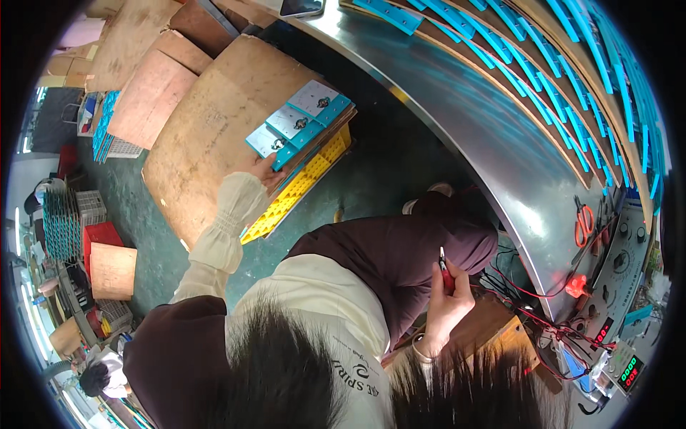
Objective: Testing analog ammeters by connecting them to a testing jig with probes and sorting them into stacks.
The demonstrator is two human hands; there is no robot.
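Observation:
My left hand [264,170] reaches out to a stack of brown boards and grips the near corner of a blue-and-white panel [296,123]. That panel has several white sections, each with a small dark metal part on it, along a blue edge strip. It lies at the right edge of the topmost brown board [221,107]. Close to my lap, my right hand [449,307] is closed around a small red-handled tool [446,275] whose pale, pointed tip faces up. The tool's exact kind is not clear.
Yellow plastic crate sides [304,182] show under the boards. A metal table [457,100] curves along the right, bearing brown boards with blue strips [529,57], red-handled scissors [584,223] and a powered instrument [618,268] with red wires. A person [107,372] is at far left.

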